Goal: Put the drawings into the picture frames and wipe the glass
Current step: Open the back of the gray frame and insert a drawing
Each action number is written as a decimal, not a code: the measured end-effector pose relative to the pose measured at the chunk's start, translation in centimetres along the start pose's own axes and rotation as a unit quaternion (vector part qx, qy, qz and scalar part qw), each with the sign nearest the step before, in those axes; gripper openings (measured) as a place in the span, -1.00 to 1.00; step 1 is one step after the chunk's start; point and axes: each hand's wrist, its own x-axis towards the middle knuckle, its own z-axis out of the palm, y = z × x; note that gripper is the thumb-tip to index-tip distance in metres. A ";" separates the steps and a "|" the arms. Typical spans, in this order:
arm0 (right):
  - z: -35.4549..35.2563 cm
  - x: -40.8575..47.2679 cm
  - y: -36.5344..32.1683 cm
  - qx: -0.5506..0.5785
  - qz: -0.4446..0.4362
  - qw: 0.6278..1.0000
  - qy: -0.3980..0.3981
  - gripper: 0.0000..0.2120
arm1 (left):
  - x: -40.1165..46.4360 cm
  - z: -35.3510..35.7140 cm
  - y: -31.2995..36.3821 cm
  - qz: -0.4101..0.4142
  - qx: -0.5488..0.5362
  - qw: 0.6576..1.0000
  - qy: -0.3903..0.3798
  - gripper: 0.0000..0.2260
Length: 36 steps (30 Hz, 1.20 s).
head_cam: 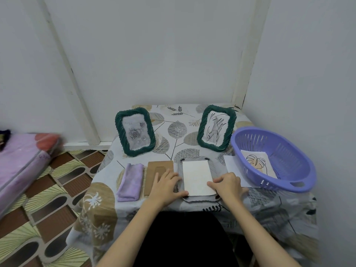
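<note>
In the lower middle of the picture we see a frame point(196, 179) lying face down on the table point(173, 206), and a white sheet point(196, 178), which we take for a drawing turned over, lies in its open back. We judge it is placed so because a drawing must go in from behind.

Our left hand point(165, 186) rests on the left edge of the frame with fingers almost straight, the thumb touching the lower left corner of the sheet; it grips nothing and seems only to steady the frame. Our right hand point(227, 185) lies on the lower right corner of the sheet, fingers a little bent and pressing down; we cannot tell if they pinch the paper or only push it flat.

Just left of the frame lies the brown backing point(154, 171), partly under the left hand, surely kept near because it goes on next. Further left is a folded purple cloth point(130, 182), ready for the glass.

At the right stands a purple basket point(277, 160) with one more drawing point(256, 162) inside, and a white paper point(232, 167) lies partly under it. In the upper middle two green frames stand upright, the left one point(134, 132) with roses, the right one point(216, 128) with black lines, both seemingly finished.
</note>
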 end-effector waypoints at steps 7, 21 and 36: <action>-0.9 0.6 -0.3 -0.007 0.023 0.999 -0.036 -0.89 | 0.1 -0.3 0.3 -0.009 -0.008 1.000 -0.004 -0.43; -7.6 1.4 0.0 0.175 -0.201 0.963 0.040 -0.89 | 3.6 -2.3 6.2 -0.037 -0.618 0.781 0.080 -0.52; -14.7 4.8 6.0 0.024 -0.181 0.983 0.017 -0.61 | 9.0 0.8 12.5 -0.026 -0.403 0.914 -0.030 -0.47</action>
